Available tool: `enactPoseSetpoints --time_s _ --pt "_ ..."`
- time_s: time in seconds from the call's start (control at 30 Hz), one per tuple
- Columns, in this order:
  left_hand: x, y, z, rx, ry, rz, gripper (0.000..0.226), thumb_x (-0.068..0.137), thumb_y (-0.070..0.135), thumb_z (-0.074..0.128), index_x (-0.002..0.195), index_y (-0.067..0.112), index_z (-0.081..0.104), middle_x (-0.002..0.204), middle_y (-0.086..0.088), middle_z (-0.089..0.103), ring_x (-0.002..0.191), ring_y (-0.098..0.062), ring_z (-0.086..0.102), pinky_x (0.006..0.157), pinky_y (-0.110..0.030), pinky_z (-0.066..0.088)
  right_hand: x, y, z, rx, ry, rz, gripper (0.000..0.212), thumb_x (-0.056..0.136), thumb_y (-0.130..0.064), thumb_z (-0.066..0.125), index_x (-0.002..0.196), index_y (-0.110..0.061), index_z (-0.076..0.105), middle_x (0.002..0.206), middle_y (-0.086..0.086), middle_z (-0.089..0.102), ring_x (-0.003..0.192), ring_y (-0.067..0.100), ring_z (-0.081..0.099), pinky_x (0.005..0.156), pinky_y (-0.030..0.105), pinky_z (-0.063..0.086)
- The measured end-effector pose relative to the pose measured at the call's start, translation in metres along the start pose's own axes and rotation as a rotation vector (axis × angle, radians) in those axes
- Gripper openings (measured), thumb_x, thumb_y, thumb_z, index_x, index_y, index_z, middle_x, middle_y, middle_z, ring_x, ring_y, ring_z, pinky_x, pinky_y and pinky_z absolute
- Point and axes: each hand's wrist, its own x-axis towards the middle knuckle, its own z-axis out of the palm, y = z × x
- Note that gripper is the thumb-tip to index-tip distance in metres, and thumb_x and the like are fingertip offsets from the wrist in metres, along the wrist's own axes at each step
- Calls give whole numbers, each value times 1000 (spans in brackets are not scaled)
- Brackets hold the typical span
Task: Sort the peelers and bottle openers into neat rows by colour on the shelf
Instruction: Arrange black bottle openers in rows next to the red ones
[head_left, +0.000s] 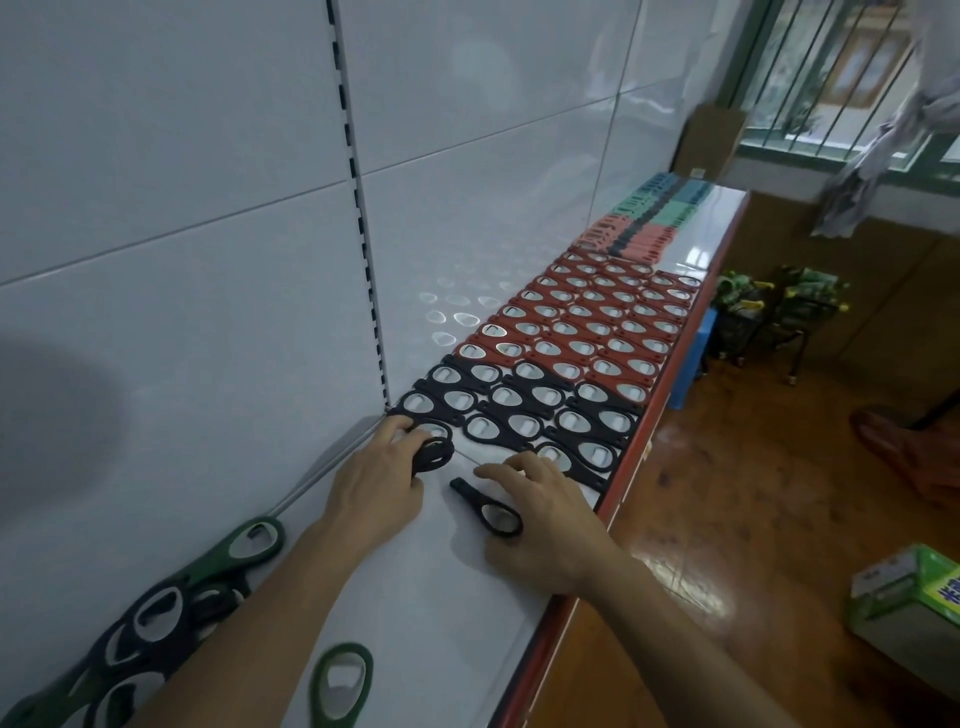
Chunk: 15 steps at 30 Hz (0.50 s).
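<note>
Shelf (467, 597): peelers (639, 223) and red bottle openers (587, 317) lie in rows, black rows (519, 410) half built. My left hand (379, 483) grips stacked black openers (434, 454); my right hand (545, 519), relaxed, touches a single black opener (485, 506). A mixed pile (156, 623) waits.

Both bare forearms reach forward and up from the bottom edge, side by side, palms turned down. The left hand (379, 488) curls its fingers round a small stack of black bottle openers (432, 453), with the index finger stretched ahead. The right hand (543, 519) is arched, fingertips down and slightly spread, its thumb beside the ring of a single black bottle opener (500, 521).
</note>
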Motion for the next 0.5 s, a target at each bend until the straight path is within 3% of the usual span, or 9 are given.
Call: enactPoseSetpoints --time_s 0.07,0.2,0.5 --pt "1 0 1 -6 3 -4 56 87 10 62 139 30 54 148 8 40 117 -24 60 84 -39 55 -2 -1 3 18 55 -10 52 81 -60 63 128 -40 50 119 -12 46 105 10 44 88 29 43" --pt "2 -1 1 -20 5 -17 59 86 10 60 140 32 54 148 11 40 117 -24 60 86 -39 54 6 -2 8 31 165 9 13 93 -36 65 99 -27 70 100 -8 55 93 12 50 75 24 43" --pt "3 -4 3 -57 19 -38 58 85 10 59 140 27 56 150 14 42 120 -22 59 90 -37 52 22 -2 18 -7 308 52 21 92 -21 59 101 -23 78 97 -6 68 92 17 52 74 27 42"
